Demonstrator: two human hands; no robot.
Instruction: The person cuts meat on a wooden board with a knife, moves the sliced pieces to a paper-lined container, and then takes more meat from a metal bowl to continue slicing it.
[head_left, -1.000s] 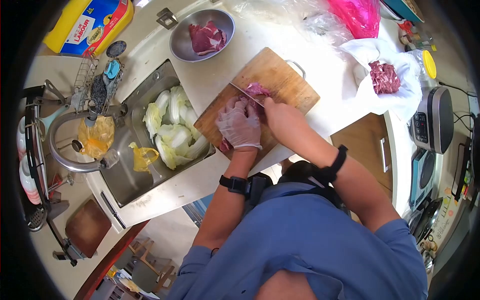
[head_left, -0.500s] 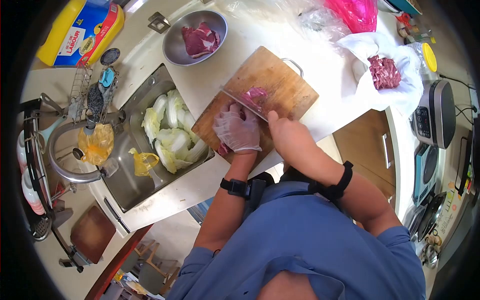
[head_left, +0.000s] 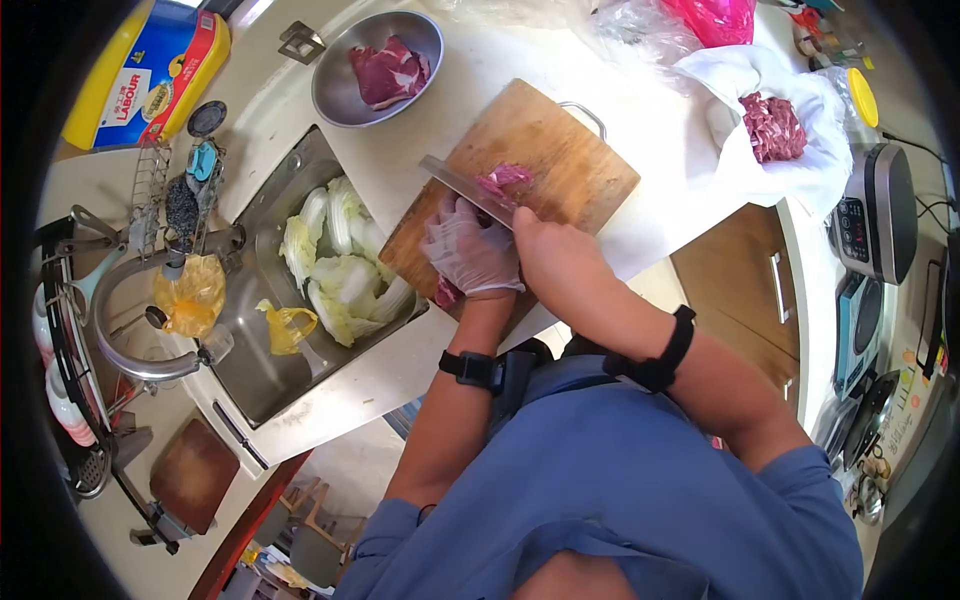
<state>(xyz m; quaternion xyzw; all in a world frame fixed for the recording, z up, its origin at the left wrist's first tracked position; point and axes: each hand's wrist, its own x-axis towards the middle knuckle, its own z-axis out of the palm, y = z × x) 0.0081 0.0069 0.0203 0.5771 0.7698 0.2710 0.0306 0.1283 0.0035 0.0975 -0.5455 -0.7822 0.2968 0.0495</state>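
A wooden cutting board [head_left: 575,165] lies at a slant on the white counter. My left hand [head_left: 470,250], in a clear glove, presses with curled fingers on a piece of red meat [head_left: 447,292]; most of that piece is hidden under the palm. My right hand [head_left: 558,256] is bare and closed round the handle of a kitchen knife [head_left: 463,189]. The blade runs up and left past my left fingertips, its flat side partly showing. Just beyond the blade sit cut slices of meat [head_left: 507,177].
A metal bowl [head_left: 322,92] with a chunk of meat [head_left: 390,76] stands behind the board. Left is a sink [head_left: 262,375] holding napa cabbage [head_left: 345,280]. At right, a white plastic bag [head_left: 735,185] holds cut meat [head_left: 773,128], near a rice cooker [head_left: 882,215].
The knife and my right hand have shifted a little left, and more of the blade's flat side shows. My left hand stays on the meat. The whole view has shifted slightly.
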